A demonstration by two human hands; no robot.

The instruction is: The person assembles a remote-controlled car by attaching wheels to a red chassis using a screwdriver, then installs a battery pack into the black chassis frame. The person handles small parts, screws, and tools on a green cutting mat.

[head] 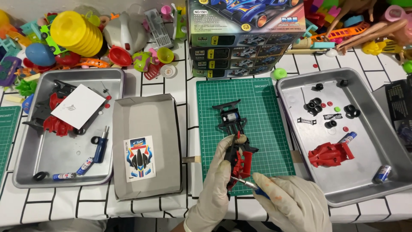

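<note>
Stacked car-kit boxes behind green mat; sticker sheet in grey box lid

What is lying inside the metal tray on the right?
The right tray holds a red car body shell, two batteries, black tyres and small red and green parts. Nothing visibly covers its contents.

Left of the green cutting mat we see a grey cardboard lid; right, a metal tray holding a red car body.
</note>
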